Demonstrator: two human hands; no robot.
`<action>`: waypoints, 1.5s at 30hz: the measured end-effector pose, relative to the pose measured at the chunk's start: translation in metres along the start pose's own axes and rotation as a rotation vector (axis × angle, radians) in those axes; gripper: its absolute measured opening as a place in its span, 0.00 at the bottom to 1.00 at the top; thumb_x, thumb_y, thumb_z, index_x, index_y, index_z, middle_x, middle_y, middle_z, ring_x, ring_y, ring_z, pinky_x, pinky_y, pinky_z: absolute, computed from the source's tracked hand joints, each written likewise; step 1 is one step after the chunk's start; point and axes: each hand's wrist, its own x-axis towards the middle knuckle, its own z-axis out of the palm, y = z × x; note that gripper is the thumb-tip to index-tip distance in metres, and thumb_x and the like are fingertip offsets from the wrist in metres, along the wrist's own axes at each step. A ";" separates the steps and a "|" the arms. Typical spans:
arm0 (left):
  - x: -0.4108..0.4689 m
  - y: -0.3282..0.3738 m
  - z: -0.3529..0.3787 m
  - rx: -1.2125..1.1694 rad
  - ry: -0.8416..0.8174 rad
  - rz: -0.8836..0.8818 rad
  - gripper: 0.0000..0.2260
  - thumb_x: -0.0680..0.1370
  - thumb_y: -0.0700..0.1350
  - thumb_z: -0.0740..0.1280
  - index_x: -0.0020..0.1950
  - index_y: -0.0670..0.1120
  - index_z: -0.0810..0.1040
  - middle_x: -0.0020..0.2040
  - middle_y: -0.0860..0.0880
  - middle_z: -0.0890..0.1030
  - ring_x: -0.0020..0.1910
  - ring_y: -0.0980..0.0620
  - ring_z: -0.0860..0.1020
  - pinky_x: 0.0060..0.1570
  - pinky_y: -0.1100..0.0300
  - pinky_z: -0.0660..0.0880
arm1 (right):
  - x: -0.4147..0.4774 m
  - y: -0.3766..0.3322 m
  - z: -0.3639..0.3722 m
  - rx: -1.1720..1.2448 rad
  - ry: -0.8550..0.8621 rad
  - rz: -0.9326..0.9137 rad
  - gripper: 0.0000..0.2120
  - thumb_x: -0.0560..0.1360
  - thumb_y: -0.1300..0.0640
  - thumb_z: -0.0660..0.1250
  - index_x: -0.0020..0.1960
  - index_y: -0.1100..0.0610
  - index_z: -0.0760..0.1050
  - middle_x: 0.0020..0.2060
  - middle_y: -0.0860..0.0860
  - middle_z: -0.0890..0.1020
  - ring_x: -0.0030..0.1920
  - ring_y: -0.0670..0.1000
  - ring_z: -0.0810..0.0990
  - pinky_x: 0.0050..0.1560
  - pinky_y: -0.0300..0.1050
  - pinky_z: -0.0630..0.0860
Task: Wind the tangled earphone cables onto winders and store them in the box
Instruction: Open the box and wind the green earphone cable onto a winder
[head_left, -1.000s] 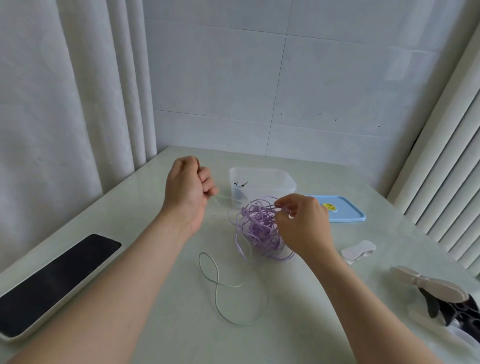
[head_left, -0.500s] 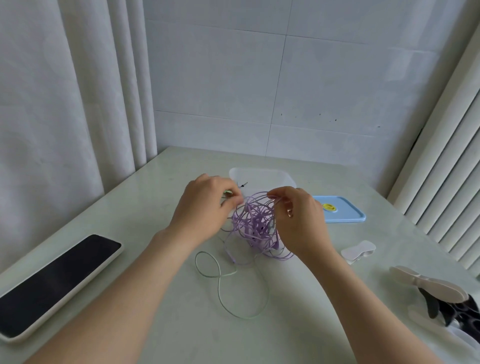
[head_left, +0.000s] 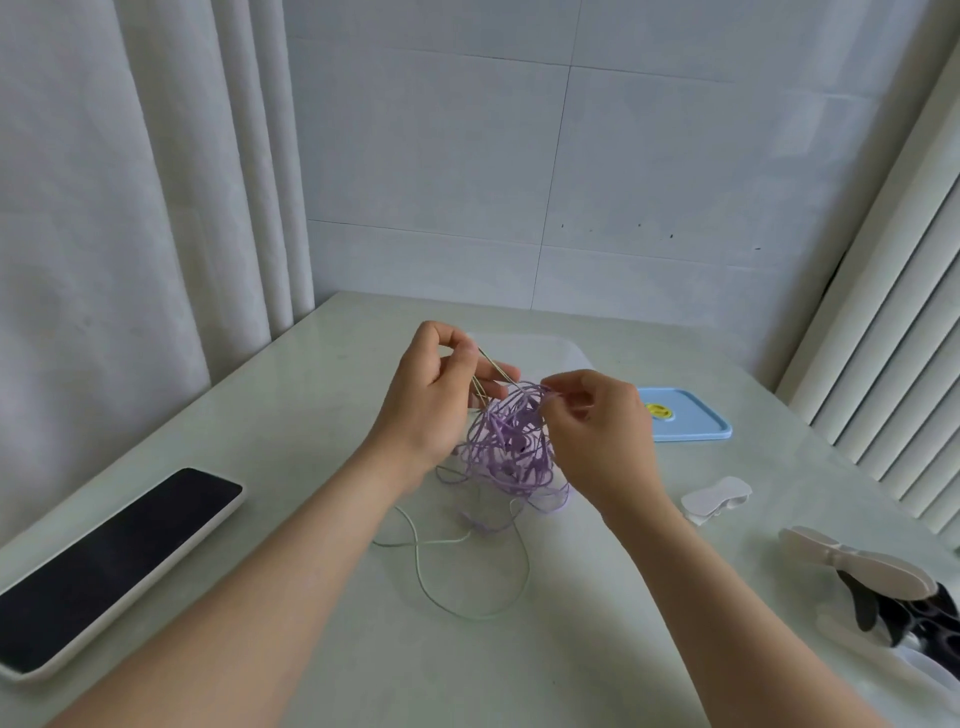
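- My left grip is closed in a pinch: thumb and fingers clamp a few strands of the pale green cable, which run tight from the pinch down into the tangle.
- My right grip is closed too, with thumb and forefinger clamped on a strand at the top of the purple cable.
- The purple cable is a loose, knotted ball between my two grips, over the middle of the bench. Its lowest loops rest on the surface.
- The pale green cable leaves the bottom of the tangle and lies toward the near edge in a slack, crossed loop.
- The clear box stands open toward the far edge, just behind my grips and mostly hidden by them. I cannot tell what is in it.
- Its blue lid lies flat beside it toward the right edge, with a yellow sticker on top.
- A small white winder lies bare near the right edge, well apart from the tangle.
- A bigger pale winder sits at the near right corner, on top of something black and white that I cannot make out.
- A phone lies face up along the left edge, with its screen dark.
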 end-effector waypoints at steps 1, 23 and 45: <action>0.000 0.001 0.000 -0.005 -0.003 -0.009 0.06 0.88 0.41 0.55 0.53 0.45 0.66 0.46 0.44 0.88 0.46 0.38 0.86 0.52 0.45 0.80 | 0.000 0.000 -0.001 0.041 -0.007 0.026 0.09 0.78 0.58 0.68 0.50 0.51 0.86 0.38 0.44 0.86 0.42 0.45 0.84 0.47 0.43 0.78; 0.003 0.000 -0.005 0.123 0.052 0.068 0.07 0.89 0.44 0.53 0.51 0.51 0.62 0.43 0.39 0.82 0.36 0.44 0.84 0.46 0.46 0.84 | -0.006 -0.005 -0.002 0.195 -0.121 -0.011 0.11 0.80 0.58 0.63 0.56 0.47 0.81 0.44 0.46 0.81 0.41 0.42 0.78 0.42 0.39 0.74; 0.000 0.000 0.003 -0.181 0.155 -0.072 0.05 0.89 0.48 0.52 0.57 0.48 0.63 0.47 0.39 0.80 0.40 0.44 0.86 0.41 0.52 0.83 | -0.011 -0.007 0.006 0.561 -0.216 0.308 0.11 0.76 0.66 0.74 0.56 0.56 0.82 0.46 0.55 0.88 0.40 0.49 0.86 0.39 0.38 0.80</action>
